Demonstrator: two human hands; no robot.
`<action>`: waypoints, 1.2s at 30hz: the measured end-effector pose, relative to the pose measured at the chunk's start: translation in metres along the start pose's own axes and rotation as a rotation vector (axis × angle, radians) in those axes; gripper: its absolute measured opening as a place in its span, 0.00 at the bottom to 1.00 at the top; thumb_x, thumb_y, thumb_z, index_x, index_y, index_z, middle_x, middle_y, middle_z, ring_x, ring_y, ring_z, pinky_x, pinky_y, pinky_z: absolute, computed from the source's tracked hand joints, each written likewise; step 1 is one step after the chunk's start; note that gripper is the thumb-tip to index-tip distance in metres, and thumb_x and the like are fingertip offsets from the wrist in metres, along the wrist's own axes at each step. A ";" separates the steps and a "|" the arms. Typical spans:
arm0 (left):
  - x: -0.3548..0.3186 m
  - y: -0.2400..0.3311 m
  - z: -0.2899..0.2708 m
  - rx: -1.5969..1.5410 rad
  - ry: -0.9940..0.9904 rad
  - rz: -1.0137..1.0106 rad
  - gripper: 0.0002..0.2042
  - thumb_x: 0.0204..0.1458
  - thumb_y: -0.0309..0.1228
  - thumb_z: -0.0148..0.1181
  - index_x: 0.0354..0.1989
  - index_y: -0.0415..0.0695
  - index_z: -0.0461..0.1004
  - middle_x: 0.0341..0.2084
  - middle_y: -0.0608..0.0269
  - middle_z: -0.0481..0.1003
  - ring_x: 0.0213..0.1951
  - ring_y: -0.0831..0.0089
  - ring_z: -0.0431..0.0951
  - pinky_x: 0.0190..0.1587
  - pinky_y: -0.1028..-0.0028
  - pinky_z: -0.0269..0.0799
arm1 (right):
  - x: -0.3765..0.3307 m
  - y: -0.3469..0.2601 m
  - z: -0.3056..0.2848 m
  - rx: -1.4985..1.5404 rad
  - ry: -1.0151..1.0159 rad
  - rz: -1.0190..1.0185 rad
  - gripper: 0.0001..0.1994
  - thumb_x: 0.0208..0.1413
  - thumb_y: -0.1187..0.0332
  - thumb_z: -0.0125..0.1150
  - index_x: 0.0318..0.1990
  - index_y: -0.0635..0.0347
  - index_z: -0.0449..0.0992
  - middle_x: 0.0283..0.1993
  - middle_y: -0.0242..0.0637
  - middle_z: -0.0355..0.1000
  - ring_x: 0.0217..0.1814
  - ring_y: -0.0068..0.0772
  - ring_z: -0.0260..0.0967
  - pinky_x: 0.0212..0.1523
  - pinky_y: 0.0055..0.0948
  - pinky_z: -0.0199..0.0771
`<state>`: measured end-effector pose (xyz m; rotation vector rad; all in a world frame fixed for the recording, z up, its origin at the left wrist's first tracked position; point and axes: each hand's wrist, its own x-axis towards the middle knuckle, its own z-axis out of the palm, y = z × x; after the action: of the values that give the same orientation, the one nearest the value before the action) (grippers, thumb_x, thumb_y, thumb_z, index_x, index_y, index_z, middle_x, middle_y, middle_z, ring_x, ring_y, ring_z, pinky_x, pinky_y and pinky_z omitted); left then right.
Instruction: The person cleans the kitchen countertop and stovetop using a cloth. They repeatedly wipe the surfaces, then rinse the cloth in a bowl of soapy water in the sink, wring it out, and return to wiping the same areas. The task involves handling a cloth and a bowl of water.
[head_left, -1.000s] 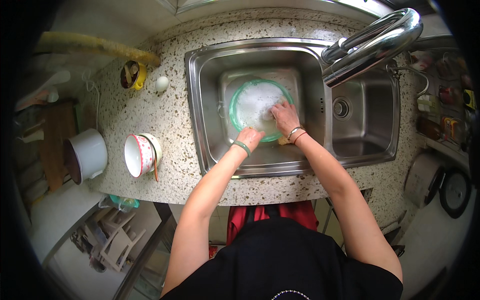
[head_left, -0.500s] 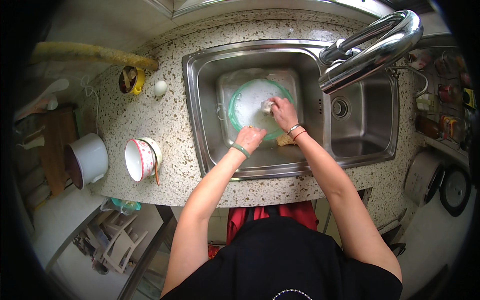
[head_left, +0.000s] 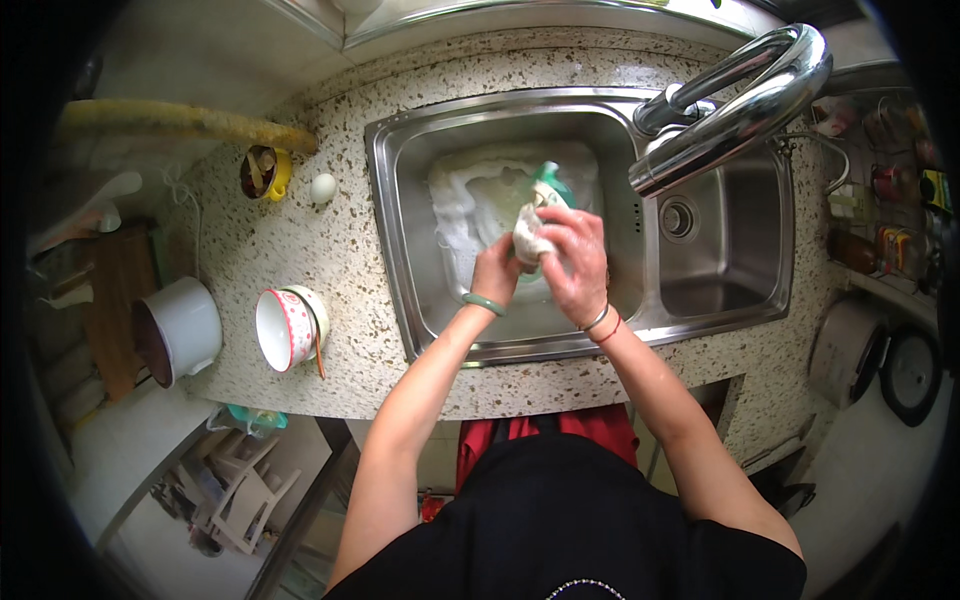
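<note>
Over the large sink basin (head_left: 420,300), my two hands are close together. A pale wet cloth (head_left: 530,240) is bunched in my right hand (head_left: 580,255), whose fingers are closed round it. Just beyond the cloth, part of a round green-rimmed dish (head_left: 553,182) shows, tipped up nearly on edge. My left hand (head_left: 497,268) is closed at the dish's near side, and its fingertips are mostly hidden behind the cloth and blurred. Below the hands, white suds (head_left: 460,225) spread over the bottom of the basin.
A chrome faucet (head_left: 735,110) arches over the smaller sink bowl (head_left: 715,270) at right. Stacked bowls (head_left: 290,328), a white pot (head_left: 182,325), an egg (head_left: 322,188) and a yellow mug (head_left: 278,175) stand on the speckled counter at left.
The green-rimmed dish has been lifted and tipped up from lying flat, its suds now on the basin bottom. My right hand has brought the cloth nearer my left hand.
</note>
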<state>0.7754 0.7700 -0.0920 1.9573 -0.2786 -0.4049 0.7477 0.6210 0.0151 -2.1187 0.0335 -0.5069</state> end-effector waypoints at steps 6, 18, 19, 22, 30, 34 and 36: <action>0.024 0.022 -0.013 -1.024 0.103 -0.438 0.22 0.58 0.48 0.50 0.39 0.38 0.74 0.32 0.63 0.76 0.33 0.78 0.76 0.36 0.76 0.74 | -0.017 -0.015 0.019 -0.127 -0.184 -0.003 0.15 0.39 0.68 0.61 0.39 0.53 0.74 0.57 0.29 0.67 0.64 0.39 0.57 0.62 0.42 0.51; 0.000 0.065 -0.034 -0.637 0.123 -0.479 0.30 0.57 0.58 0.42 0.23 0.38 0.67 0.14 0.57 0.71 0.14 0.70 0.71 0.16 0.72 0.67 | 0.041 0.094 0.051 0.268 -0.268 0.535 0.20 0.56 0.53 0.53 0.46 0.59 0.74 0.45 0.40 0.73 0.51 0.42 0.68 0.53 0.32 0.65; -0.001 0.069 -0.037 -0.665 0.141 -0.496 0.30 0.57 0.58 0.42 0.24 0.38 0.67 0.14 0.57 0.71 0.14 0.70 0.72 0.16 0.72 0.67 | 0.039 0.115 0.050 0.352 -0.325 0.618 0.24 0.57 0.49 0.50 0.49 0.60 0.72 0.48 0.39 0.72 0.52 0.38 0.68 0.55 0.29 0.63; -0.004 0.077 -0.050 -0.761 0.256 -0.593 0.28 0.57 0.58 0.44 0.25 0.40 0.67 0.13 0.60 0.70 0.14 0.69 0.72 0.16 0.73 0.66 | 0.027 0.114 0.043 0.505 -0.291 0.796 0.26 0.58 0.50 0.50 0.54 0.64 0.69 0.49 0.36 0.69 0.52 0.27 0.64 0.55 0.24 0.59; 0.012 0.045 -0.050 -0.938 0.486 -0.764 0.27 0.53 0.60 0.48 0.27 0.44 0.67 0.14 0.62 0.69 0.16 0.70 0.72 0.17 0.73 0.68 | -0.041 0.084 0.037 0.328 -0.112 0.635 0.25 0.60 0.54 0.47 0.59 0.63 0.66 0.66 0.46 0.57 0.70 0.40 0.50 0.67 0.30 0.48; 0.018 0.041 -0.043 -0.930 0.458 -0.744 0.27 0.54 0.60 0.48 0.27 0.44 0.67 0.15 0.63 0.69 0.16 0.70 0.72 0.18 0.73 0.68 | -0.055 0.053 0.038 0.286 -0.165 0.477 0.23 0.61 0.62 0.48 0.61 0.63 0.63 0.65 0.42 0.59 0.69 0.36 0.52 0.68 0.29 0.47; 0.020 0.036 -0.043 -0.901 0.435 -0.721 0.26 0.55 0.59 0.47 0.27 0.43 0.68 0.15 0.63 0.70 0.17 0.70 0.72 0.18 0.73 0.68 | -0.049 0.032 0.042 0.276 -0.149 0.405 0.22 0.60 0.62 0.48 0.60 0.61 0.64 0.65 0.42 0.59 0.70 0.40 0.51 0.69 0.33 0.46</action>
<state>0.8106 0.7843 -0.0459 1.1345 0.7927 -0.4387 0.7239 0.6462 -0.0474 -1.8092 0.2856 -0.1041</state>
